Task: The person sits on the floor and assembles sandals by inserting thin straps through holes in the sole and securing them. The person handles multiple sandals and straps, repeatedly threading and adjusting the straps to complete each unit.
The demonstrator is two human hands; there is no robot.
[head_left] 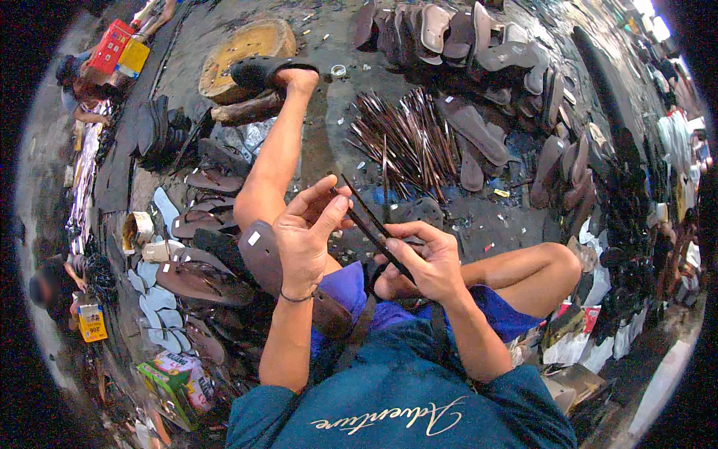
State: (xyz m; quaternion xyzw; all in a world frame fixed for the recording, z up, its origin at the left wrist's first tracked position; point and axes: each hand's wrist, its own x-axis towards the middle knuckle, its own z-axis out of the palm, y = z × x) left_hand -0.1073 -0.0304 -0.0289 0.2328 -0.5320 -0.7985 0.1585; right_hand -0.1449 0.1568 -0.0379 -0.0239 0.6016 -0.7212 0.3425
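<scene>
In front of my lap, I hold a pair of thin dark brown strips like sandal straps. My right hand is closed round their lower part, the thumb pressed along them. At the upper end, my left hand pinches one strip between thumb and fingers, while the tip of the other stands free beside it. A brown sole with a small white label rests by my left thigh, behind the left wrist. Beyond my hands, a heap of similar long strips lies on the ground.
Brown soles stand in a row at the far right, with more soles and pale blue pieces at left. My left foot, in a black slipper, rests by a round wooden block. Another person is at the far left.
</scene>
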